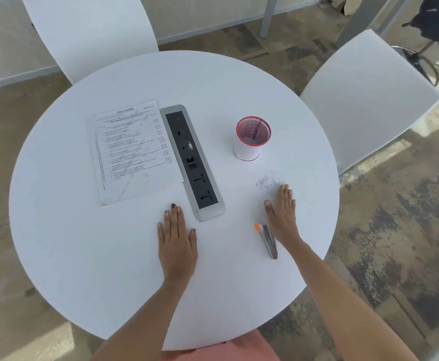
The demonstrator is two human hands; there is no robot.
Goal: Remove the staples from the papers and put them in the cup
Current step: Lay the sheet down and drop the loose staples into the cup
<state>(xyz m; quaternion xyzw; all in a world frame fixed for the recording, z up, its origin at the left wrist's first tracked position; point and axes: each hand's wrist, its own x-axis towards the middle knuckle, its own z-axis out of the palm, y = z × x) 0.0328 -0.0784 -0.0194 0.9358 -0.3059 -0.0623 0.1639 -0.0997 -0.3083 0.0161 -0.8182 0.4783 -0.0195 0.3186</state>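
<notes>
A round white table (pixel 83 256) fills the view, with two white chairs (pixel 364 105) pushed up at its far side. On its left half lies the papers (pixel 132 152) — a white printed sheet or stack, long axis running away from the person and tilted a little, its top edge at the far end; the print is rows of numbered lines with a bold heading, too blurred to read. Just right of it, touching its lower right corner, a grey socket strip (pixel 193 162) is set into the table, its long axis running from far left to near right. The left hand (pixel 178 241) lies flat on the table near the strip's near end, fingers straight and close together, holding nothing. The right hand (pixel 282 214) also lies flat and empty, fingers stretched forward. On the right half stands the cup (pixel 250 139), upright, pink mesh inside with a pink rim and a white outer wall. Between cup and right hand, just beyond the fingertips, sits a small scatter of staples (pixel 266 179), silvery and fine. Beside the right wrist lies a metal stapler (pixel 269 241) with an orange tip, pointing away from the person.
</notes>
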